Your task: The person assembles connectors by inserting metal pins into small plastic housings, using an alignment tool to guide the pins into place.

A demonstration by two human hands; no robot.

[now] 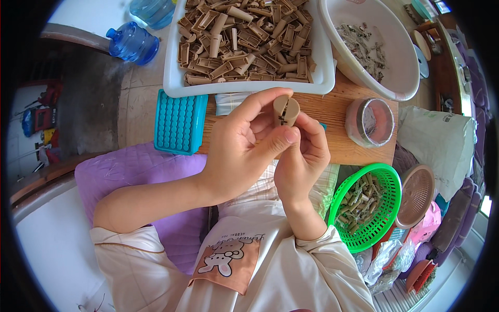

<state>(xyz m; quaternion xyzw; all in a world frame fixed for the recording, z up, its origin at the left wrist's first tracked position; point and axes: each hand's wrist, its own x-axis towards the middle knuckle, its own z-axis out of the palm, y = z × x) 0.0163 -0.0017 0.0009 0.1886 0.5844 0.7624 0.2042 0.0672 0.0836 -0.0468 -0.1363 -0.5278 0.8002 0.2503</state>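
Between my two hands is a small brown plastic cylinder, its round end turned up toward me. A dark slit runs between its two halves, with small dark bits inside it. My left hand is closed on its left side, thumb across the near face. My right hand pinches the cylinder from the right and below. Just beyond, a white tray is heaped with brown half-cylinder shells. On the left of the wooden table stands a teal tray with rows of round cups.
At the far right, a white basin holds small metal-looking parts. A clear round container sits near the table's right edge. Lower right are a green basket with finished-looking brown pieces and a brown basket. Blue water bottles stand far left.
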